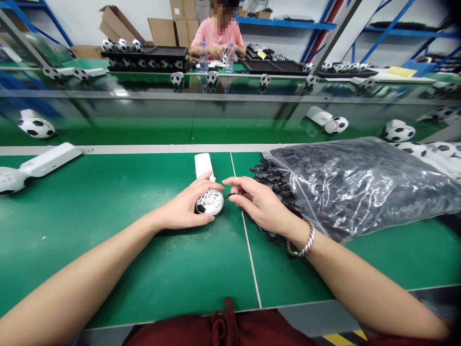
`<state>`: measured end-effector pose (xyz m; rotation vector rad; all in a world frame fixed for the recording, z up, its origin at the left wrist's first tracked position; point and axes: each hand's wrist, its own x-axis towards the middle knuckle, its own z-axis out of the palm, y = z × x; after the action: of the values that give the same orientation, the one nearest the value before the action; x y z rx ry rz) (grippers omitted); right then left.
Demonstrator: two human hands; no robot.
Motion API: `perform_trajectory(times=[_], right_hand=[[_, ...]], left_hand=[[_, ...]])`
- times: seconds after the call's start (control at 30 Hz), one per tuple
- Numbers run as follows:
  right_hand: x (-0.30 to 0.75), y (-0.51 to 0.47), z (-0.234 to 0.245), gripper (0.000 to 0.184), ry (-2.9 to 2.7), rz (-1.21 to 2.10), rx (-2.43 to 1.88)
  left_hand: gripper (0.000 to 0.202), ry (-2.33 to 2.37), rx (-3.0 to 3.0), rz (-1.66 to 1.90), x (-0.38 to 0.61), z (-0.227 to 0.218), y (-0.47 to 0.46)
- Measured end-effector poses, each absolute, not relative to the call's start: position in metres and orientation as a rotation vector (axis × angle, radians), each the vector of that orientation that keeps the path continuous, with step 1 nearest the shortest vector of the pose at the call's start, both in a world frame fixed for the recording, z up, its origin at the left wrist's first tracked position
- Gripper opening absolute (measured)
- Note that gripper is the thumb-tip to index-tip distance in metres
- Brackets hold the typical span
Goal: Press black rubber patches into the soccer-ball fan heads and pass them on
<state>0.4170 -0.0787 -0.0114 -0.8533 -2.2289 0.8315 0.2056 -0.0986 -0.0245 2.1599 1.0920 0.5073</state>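
The left hand [187, 204] is cupping the football-patterned device [211, 203], thumb and fingers around its ball, on the green table [108, 259]; the right hand [264, 204] is pinching a black piece [231, 195] (just beside the ball).

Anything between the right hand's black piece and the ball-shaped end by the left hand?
Nothing visible stands between the black piece held by the right hand and the ball-shaped end. The left hand curves around its left side, leaving the side facing the piece uncovered.
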Motion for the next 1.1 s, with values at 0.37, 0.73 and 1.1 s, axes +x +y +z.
perform_trajectory(times=[0.37,0.73,1.1], right_hand=[[0.414,-0.083,-0.014,0.005,-1.951,1.417,-0.901],[0.399,-0.089,-0.028,0.009,-1.823,1.428,-1.054],[0.401,-0.091,-0.031,0.016,-1.938,1.297,-0.915]], left_hand=[[0.056,1.091,2.160,0.516,0.206,-0.025,-0.099],[0.049,1.156,2.126,0.610,0.211,-0.029,-0.099],[0.041,1.143,2.118,0.608,0.214,-0.025,-0.101]])
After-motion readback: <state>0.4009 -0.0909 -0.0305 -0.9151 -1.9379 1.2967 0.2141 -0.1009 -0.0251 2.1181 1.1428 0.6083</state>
